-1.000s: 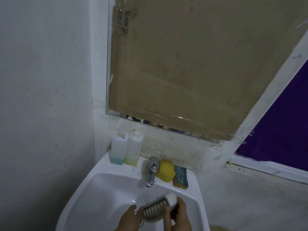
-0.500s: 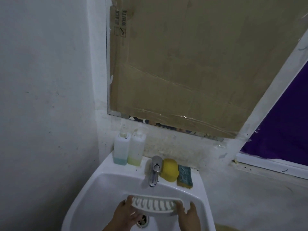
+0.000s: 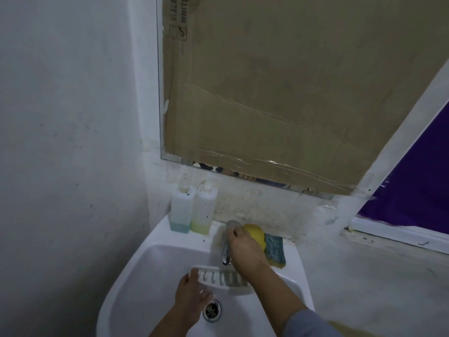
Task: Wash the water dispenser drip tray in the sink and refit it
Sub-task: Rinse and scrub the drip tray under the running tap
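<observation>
The white slotted drip tray (image 3: 220,279) is held level over the basin of the white sink (image 3: 150,271), just under the spout of the chrome tap (image 3: 226,249). My left hand (image 3: 192,290) grips the tray's left end from below. My right hand (image 3: 243,244) has reached past the tray and closes on the tap's lever at the top. My right forearm hides the tray's right end. I see no water running.
Two soap bottles, one with blue liquid (image 3: 181,209) and one with yellow-green liquid (image 3: 203,210), stand on the sink's back left. A yellow sponge (image 3: 256,233) and a blue scouring pad (image 3: 274,249) lie right of the tap. The drain (image 3: 212,310) is in the basin. Cardboard (image 3: 291,93) covers the mirror.
My right hand let go of the tray's right end and moved up to the tap lever. My left hand now holds the tray alone. The camera tilted down.
</observation>
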